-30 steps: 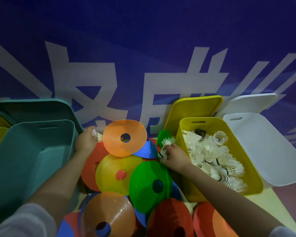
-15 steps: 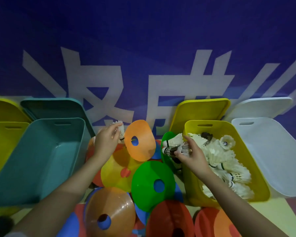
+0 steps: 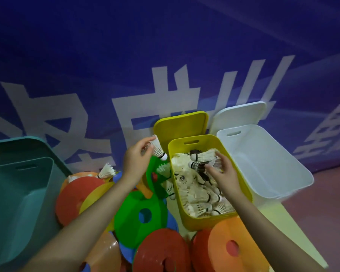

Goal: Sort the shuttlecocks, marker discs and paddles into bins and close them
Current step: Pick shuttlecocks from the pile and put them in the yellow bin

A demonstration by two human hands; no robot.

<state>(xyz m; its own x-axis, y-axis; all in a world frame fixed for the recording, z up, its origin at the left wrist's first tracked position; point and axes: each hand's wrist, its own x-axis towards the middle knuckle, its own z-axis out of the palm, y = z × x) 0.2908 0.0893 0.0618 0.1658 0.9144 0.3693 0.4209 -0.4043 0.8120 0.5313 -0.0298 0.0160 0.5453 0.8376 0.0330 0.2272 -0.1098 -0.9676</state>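
Observation:
My left hand (image 3: 134,160) pinches a white shuttlecock (image 3: 157,147) by its feathers, just left of the yellow bin (image 3: 245,188). My right hand (image 3: 223,173) is over the yellow bin and holds two shuttlecocks (image 3: 201,160) with their cork ends pointing left, above the pile of several shuttlecocks (image 3: 196,195) inside. One loose shuttlecock (image 3: 107,171) lies on the marker discs. Red (image 3: 72,195), green (image 3: 139,214) and orange (image 3: 238,246) discs lie heaped between the bins.
An open teal bin (image 3: 18,203) stands at the left and an open white bin (image 3: 267,163) at the right. Yellow (image 3: 182,123) and white (image 3: 238,114) lids lean on the blue banner wall behind the bins. More discs lie along the near edge.
My left hand carried its shuttlecock rightward from the discs to beside the yellow bin. My right hand moved its shuttlecocks from the bin's left edge to over the pile. The view swung right.

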